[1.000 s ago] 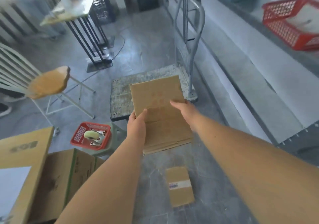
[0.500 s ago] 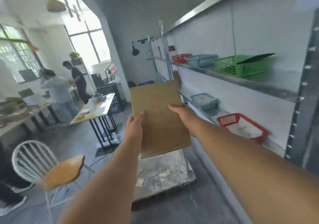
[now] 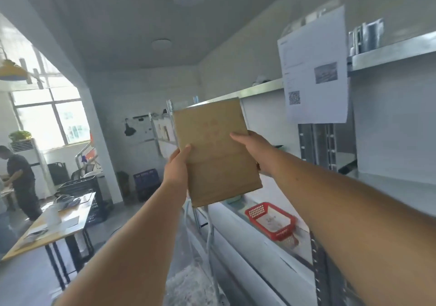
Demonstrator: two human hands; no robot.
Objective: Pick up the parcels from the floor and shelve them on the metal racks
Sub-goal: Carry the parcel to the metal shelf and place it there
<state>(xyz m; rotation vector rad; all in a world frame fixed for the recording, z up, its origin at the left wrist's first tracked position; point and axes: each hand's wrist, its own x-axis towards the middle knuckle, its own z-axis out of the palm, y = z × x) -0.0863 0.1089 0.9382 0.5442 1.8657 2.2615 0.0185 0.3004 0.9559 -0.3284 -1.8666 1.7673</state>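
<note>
A flat brown cardboard parcel [image 3: 215, 152] is held up in the air at the centre of the view, gripped from both sides by two bare hands. The left hand [image 3: 177, 167] is clamped on the parcel's left edge at about 9 o'clock, its thumb lying on the front face; the right hand [image 3: 256, 151] is clamped on the right edge at about 3 o'clock, thumb also across the front. The grip of each hand is therefore closed on the parcel. Faint red print is seen on the upper half of the parcel, too blurred to be read. The parcel is tilted slightly, its top edge level with an upper shelf [image 3: 259, 89] of the metal rack [image 3: 328, 145], which runs along the right side from 1 to 5 o'clock. A white printed sheet [image 3: 313, 69] with a code square is hung on the rack at 1 o'clock. A red basket [image 3: 271, 220] is set on a lower shelf at 4 o'clock, well below the parcel. At 8 o'clock a wooden counter [image 3: 47, 232] with papers is seen, and beside it, at 9 o'clock, a person in dark clothes [image 3: 20, 176] is standing.
</note>
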